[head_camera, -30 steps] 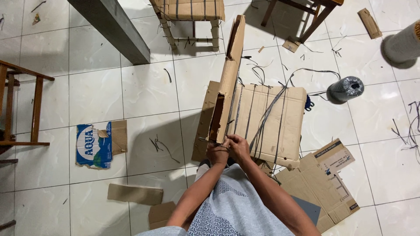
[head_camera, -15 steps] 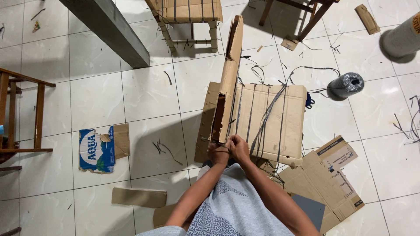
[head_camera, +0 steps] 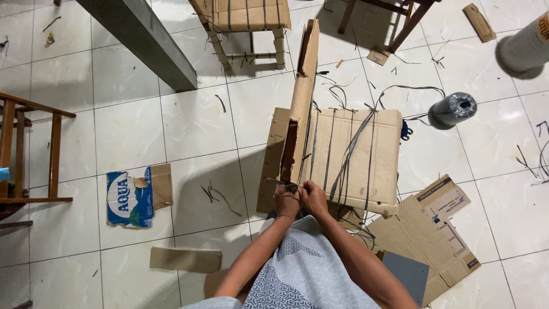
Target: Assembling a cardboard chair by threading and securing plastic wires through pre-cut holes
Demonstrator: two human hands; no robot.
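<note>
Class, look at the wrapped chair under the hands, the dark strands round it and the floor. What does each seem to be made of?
Chair wrapping: brown corrugated cardboard, matt, with creased edges. Strands: thin dark strapping or cord, probably plastic, slightly glossy like the spool. Floor: glazed white ceramic tile, shiny, with grout lines. Left hand and right hand work the strands at the near edge.

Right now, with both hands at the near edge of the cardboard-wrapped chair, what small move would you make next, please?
Probably pull the dark strap taut: the left hand and right hand meet at the cardboard-wrapped chair's near corner, where the strap ends look gathered but loose.
</note>
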